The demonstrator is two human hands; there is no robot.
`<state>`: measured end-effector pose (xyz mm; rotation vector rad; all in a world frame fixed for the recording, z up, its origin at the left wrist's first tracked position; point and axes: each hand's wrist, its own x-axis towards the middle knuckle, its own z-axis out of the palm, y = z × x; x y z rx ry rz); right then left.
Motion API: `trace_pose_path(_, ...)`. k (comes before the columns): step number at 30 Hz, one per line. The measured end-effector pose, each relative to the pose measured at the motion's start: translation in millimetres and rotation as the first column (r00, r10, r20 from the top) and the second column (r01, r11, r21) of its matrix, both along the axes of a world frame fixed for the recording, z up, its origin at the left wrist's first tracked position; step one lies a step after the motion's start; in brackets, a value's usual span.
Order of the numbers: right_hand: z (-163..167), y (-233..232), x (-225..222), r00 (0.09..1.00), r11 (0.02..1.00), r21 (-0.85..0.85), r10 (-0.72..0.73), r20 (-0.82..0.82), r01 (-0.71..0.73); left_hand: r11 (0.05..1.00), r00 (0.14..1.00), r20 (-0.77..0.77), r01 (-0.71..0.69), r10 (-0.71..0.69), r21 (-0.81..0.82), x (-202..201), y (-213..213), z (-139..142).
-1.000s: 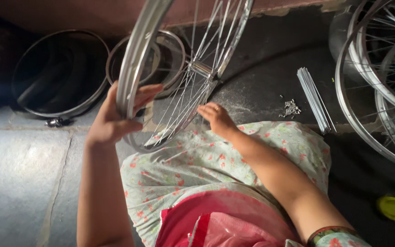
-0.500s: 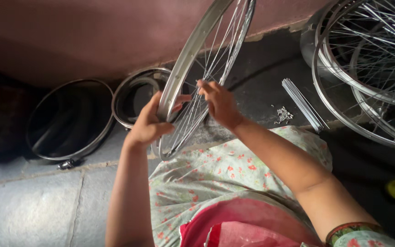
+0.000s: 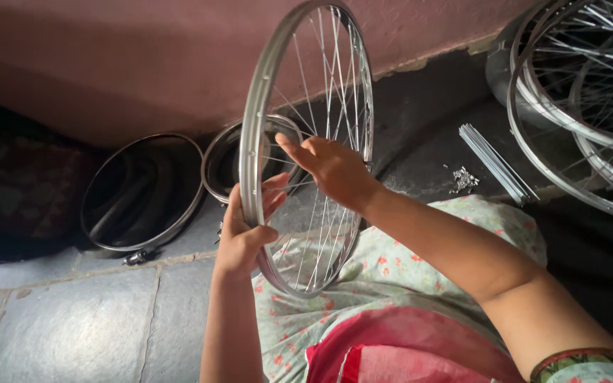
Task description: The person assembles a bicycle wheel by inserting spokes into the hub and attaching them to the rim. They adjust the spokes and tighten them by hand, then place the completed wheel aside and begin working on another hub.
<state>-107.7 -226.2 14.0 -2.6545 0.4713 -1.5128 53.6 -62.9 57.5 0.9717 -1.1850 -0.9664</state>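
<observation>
A silver spoked bicycle wheel (image 3: pixel 257 120) stands upright, edge-on, over my lap. My left hand (image 3: pixel 246 234) grips its rim low on the near side, thumb wrapped around the metal. My right hand (image 3: pixel 331 170) reaches in among the spokes at mid-height, fingers spread and touching them near the hub, which the hand hides. The wheel's lower edge hangs above my knee, covered in light green floral cloth (image 3: pixel 391 284).
Two bare rims (image 3: pixel 143 191) (image 3: pixel 232 152) lie against the pink wall base at the left. A bundle of loose spokes (image 3: pixel 498 163) and a small heap of nipples (image 3: pixel 462 179) lie on the dark floor at the right. Several spoked wheels (image 3: pixel 583 106) are stacked at the far right.
The wheel has been raised and now stands fully in view. My right hand went from its lower edge up into the spokes. My left hand slid to a lower grip on the rim.
</observation>
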Motion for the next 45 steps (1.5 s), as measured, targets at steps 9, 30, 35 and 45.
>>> trace_pose_path(9, 4, 5, 12, 0.998, 0.993, -0.102, -0.057, -0.012, 0.056, 0.998, 0.997, -0.03, -0.065, 0.065, 0.008, 3, 1, -8)
trace_pose_path(30, 4, -12, 2, 0.98, 0.935, 0.346, 0.011, 0.197, -0.08, 0.995, 0.999, 0.036, -0.008, 0.012, -0.104, -10, 17, -60)
trace_pose_path(35, -11, -11, 9, 0.629, 0.062, 0.647, 0.325, 0.707, -0.76, 0.982, 0.999, 0.034, -0.033, 0.04, -0.186, -8, 29, -92)
trace_pose_path(45, -35, -33, 12, 0.369, -0.099, 0.391, 0.182, 0.911, -0.915, 0.937, 0.984, 0.019, -0.16, 0.174, -0.312, -3, 43, -156)
